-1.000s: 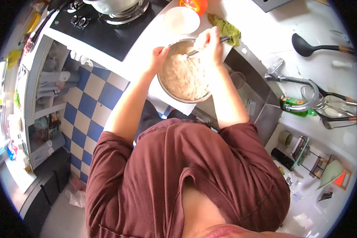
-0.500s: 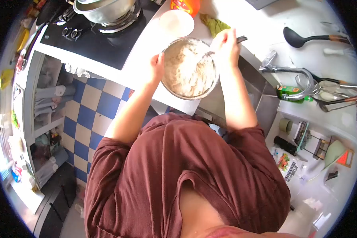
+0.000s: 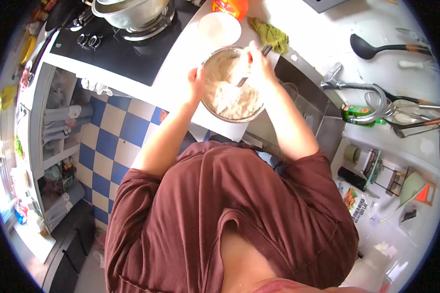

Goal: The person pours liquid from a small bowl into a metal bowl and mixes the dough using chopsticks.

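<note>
A round metal bowl (image 3: 220, 117) holds a pale, lumpy, floury mixture (image 3: 234, 100) that looks like dough. On its left side, my left hand (image 3: 196, 84) is closed on the rim, thumb up. My right hand (image 3: 259, 62) is over the bowl's upper right part, its fingers wrapped round a dark-handled stirring utensil (image 3: 267, 50). The utensil's lower end dips toward the mixture; its kind cannot be made out. Just beyond the bowl stands a white bowl (image 3: 219, 29). A crumpled green cloth (image 3: 271, 35) lies past my right hand.
To the left is a black gas stove (image 3: 107, 53) bearing a metal pot (image 3: 129, 13). The sink (image 3: 298, 93) with its faucet (image 3: 349, 85) lies to the right. A black ladle (image 3: 364, 47) and whisk (image 3: 420, 116) rest farther right. An orange container (image 3: 231, 7) stands at the back.
My right hand has swung left and inward over the bowl with the utensil, uncovering more of the green cloth. The mixture has shifted toward the bowl's near side. My left hand stays at the rim.
</note>
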